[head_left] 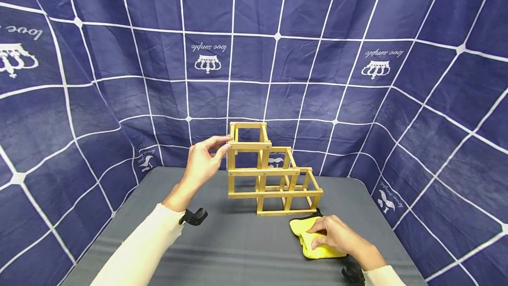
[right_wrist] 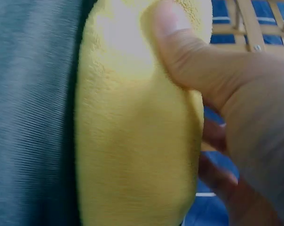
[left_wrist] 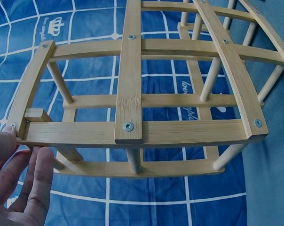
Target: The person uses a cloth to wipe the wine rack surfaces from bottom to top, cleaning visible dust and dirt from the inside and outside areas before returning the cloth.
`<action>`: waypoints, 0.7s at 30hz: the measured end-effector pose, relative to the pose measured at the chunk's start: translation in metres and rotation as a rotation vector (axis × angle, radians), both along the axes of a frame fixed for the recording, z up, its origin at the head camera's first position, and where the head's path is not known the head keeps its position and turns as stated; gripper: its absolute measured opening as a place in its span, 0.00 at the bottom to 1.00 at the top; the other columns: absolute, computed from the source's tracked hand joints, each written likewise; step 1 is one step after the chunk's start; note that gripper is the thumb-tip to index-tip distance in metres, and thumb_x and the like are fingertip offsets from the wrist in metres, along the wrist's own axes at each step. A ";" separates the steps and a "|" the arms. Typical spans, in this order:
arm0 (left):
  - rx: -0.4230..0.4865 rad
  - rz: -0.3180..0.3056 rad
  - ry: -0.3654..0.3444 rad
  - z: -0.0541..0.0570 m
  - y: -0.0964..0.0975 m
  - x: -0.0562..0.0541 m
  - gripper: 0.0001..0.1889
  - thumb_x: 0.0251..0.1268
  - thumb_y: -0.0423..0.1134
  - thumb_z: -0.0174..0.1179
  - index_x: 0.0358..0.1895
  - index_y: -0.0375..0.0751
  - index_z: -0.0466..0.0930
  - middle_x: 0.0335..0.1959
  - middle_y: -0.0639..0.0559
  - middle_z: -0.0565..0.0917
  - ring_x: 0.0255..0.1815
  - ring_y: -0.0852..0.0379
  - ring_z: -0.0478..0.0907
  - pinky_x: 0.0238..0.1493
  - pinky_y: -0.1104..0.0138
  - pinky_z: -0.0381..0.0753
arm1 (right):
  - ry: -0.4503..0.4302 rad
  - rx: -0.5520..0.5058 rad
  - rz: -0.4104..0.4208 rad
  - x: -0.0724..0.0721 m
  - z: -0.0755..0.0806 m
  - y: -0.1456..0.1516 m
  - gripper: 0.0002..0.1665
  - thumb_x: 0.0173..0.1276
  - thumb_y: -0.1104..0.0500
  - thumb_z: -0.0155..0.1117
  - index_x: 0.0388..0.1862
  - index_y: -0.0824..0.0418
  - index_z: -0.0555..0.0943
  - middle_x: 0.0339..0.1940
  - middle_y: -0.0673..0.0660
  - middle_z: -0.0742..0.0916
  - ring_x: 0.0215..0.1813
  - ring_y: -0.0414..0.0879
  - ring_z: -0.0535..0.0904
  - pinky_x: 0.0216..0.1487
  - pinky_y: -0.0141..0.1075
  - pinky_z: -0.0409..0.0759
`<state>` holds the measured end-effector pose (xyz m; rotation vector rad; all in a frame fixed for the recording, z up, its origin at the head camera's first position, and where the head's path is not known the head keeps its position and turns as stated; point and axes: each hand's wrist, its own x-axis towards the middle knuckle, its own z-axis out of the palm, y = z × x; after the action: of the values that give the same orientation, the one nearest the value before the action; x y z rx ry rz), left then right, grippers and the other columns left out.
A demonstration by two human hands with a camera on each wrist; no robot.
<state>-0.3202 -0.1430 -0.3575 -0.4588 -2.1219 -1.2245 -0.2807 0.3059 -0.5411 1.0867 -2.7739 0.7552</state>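
Note:
A stepped wooden rack of slats and dowels stands on the grey surface, its tallest part on the left. At its upper left corner my left hand pinches the end of a slat; in the left wrist view the thumb lies on the slat and the fingers sit below it. My right hand grips a yellow cloth with dark edging, lying in front of the rack's right end. The right wrist view shows the thumb pressed on the folded yellow cloth, with some fingertips hidden behind it.
The grey surface extends around the rack and towards me. Dark blue fabric with white grid lines and printed crowns hangs behind and on both sides. A black band is worn on the left wrist, another on the right.

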 end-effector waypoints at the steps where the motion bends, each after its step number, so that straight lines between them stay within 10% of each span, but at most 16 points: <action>1: 0.001 0.001 0.001 0.000 0.000 0.000 0.12 0.81 0.35 0.77 0.61 0.48 0.98 0.52 0.46 1.00 0.44 0.50 0.97 0.42 0.87 0.83 | 0.033 0.036 0.002 0.002 -0.001 0.000 0.24 0.59 0.42 0.92 0.52 0.49 1.00 0.49 0.43 0.98 0.51 0.36 0.92 0.53 0.38 0.93; 12: 0.010 -0.013 -0.007 -0.005 -0.001 -0.001 0.17 0.82 0.37 0.76 0.68 0.49 0.95 0.50 0.44 0.99 0.48 0.46 0.98 0.47 0.80 0.91 | 0.098 0.172 -0.089 0.023 -0.004 -0.007 0.56 0.45 0.30 0.95 0.74 0.50 0.92 0.64 0.51 0.92 0.62 0.52 0.90 0.58 0.54 0.92; 21: -0.073 -0.056 0.032 -0.026 -0.012 0.006 0.26 0.79 0.35 0.78 0.76 0.42 0.87 0.64 0.41 0.96 0.54 0.43 0.98 0.54 0.58 0.99 | 0.363 -0.078 -0.260 0.024 0.005 0.005 0.32 0.69 0.48 0.91 0.68 0.55 0.93 0.62 0.48 0.95 0.61 0.52 0.94 0.63 0.47 0.94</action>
<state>-0.3137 -0.1552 -0.3830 -0.5703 -2.1448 -1.1653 -0.2570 0.3109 -0.5363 0.7417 -2.4859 0.5640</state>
